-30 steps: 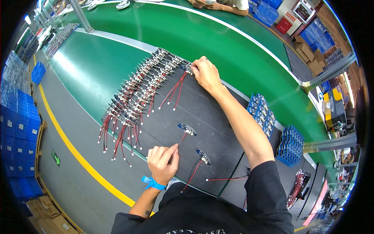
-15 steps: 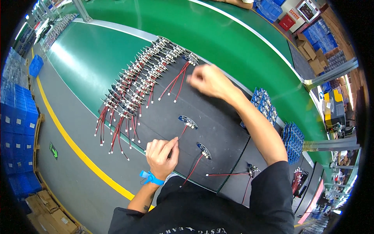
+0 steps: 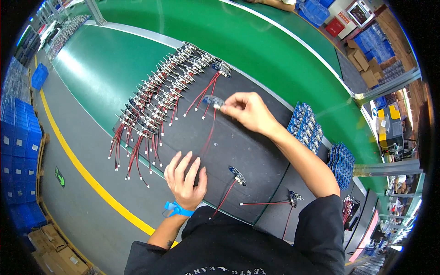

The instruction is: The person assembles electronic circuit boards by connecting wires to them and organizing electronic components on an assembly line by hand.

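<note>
My right hand (image 3: pixel 251 112) pinches the end of a small curved circuit board (image 3: pixel 211 100) above the black mat (image 3: pixel 256 146). A thin red-and-black cable hangs from that board, smeared by motion. Lower left, my left hand (image 3: pixel 185 181) has its fingers spread and holds nothing; a blue strap (image 3: pixel 178 209) circles its wrist. Another blue board (image 3: pixel 237 176) with its cable lies to the right of the left hand. Further right sits a board (image 3: pixel 294 199) with two cables. Beyond the right hand, a board (image 3: pixel 222 68) with several cables lies beside the rows.
Two long rows of wired boards (image 3: pixel 158 91) stand at the far left of the mat, cables trailing toward me. Stacked blue board panels (image 3: pixel 306 127) and a second stack (image 3: pixel 341 165) are at the right. A metal post (image 3: pixel 387 168) rises at the right edge.
My right hand has moved down and taken hold of a board that lay mid-mat, now lifted and shifted up-left. My left hand's pinch near that board's cable has opened into spread fingers.
</note>
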A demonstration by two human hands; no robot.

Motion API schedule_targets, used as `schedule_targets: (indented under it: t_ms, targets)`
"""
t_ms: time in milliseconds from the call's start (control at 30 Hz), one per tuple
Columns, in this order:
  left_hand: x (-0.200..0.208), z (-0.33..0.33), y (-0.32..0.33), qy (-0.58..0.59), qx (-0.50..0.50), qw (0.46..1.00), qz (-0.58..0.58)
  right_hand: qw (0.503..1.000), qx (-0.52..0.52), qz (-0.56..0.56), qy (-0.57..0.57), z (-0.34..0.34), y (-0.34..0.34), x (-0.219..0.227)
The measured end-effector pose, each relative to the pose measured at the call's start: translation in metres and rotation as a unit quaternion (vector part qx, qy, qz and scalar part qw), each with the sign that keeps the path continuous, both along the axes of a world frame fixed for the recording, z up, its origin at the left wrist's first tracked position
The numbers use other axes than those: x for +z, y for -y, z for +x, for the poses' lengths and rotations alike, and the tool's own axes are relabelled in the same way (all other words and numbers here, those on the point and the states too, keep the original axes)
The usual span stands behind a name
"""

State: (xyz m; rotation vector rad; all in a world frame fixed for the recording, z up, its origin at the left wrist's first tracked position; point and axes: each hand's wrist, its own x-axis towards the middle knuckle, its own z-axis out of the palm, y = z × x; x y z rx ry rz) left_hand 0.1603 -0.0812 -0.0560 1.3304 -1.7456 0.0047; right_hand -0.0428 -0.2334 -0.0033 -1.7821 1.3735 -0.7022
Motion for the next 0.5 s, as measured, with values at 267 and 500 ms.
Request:
schedule_targets:
  t_ms: [267,500]
  targets:
    - [-0.004,0.000,0.003,-0.044,-0.032,0.998,0.035,0.973,-0.140,-0.156,-0.094,0.004,0.070,-0.025]
    - [-0.006,0.000,0.003,-0.063,-0.032,0.997,0.033,0.944,-0.142,-0.217,-0.205,0.013,0.073,-0.040]
